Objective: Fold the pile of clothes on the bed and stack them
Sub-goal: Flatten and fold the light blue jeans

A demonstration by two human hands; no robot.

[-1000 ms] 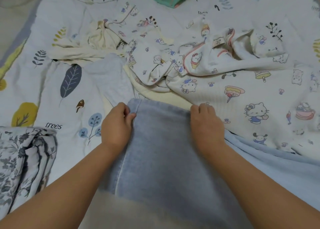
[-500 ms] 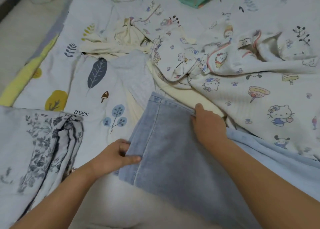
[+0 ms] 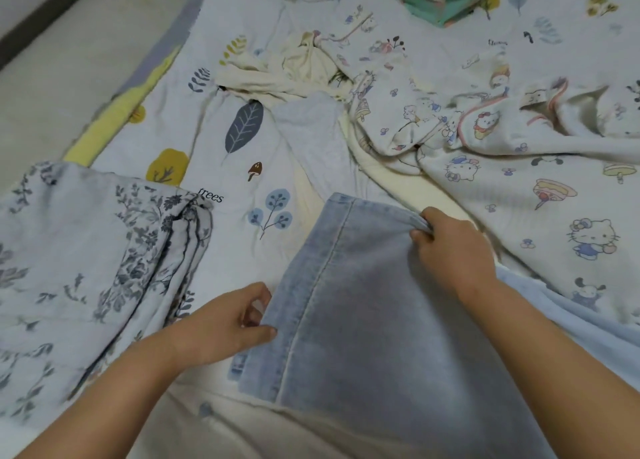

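In the head view, the jeans (image 3: 374, 306) lie flat on the bed (image 3: 221, 139) in front of the person. The left hand (image 3: 221, 327) has slid from the top hem down the left side seam since a second ago, its grip now pinching that edge, while the right hand (image 3: 450, 250) keeps its grip clamped on the top hem. That probably sets up the next fold; the unfolded printed clothes (image 3: 485, 139) wait beyond.

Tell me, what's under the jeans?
The jeans lie on the bedsheet. At their far right edge a cream cloth runs beneath, and a pale blue cloth shows on the right. Anything else underneath is covered.
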